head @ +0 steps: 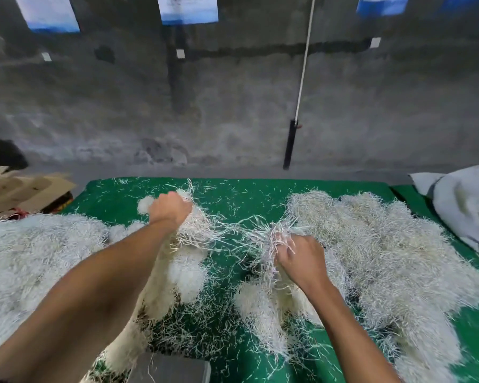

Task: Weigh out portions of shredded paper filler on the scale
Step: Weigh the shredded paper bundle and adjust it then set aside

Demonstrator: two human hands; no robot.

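A grey concrete wall [233, 106] is standing behind the green mat [260, 194], which is serving as the landmark here. The green mat is lying flat and is carrying the shredded paper filler [385, 244] in heaps: one wide heap is covering the mat's right half, another is spreading over its left edge, and loose strands are lying scattered across the bare middle. A grey sack [465, 205] is resting just off the mat's right edge. Flattened cardboard [25, 189] is lying off the mat's far left corner. The scale [169, 369], a grey platform, is sitting at the mat's near edge, with a few strands lying on it. The left hand [170, 207] is reaching over the mat's middle-left, its fingers clenching a clump of filler. The right hand [302, 258] is gripping another tuft over the mat's centre, strands stretching between both hands.
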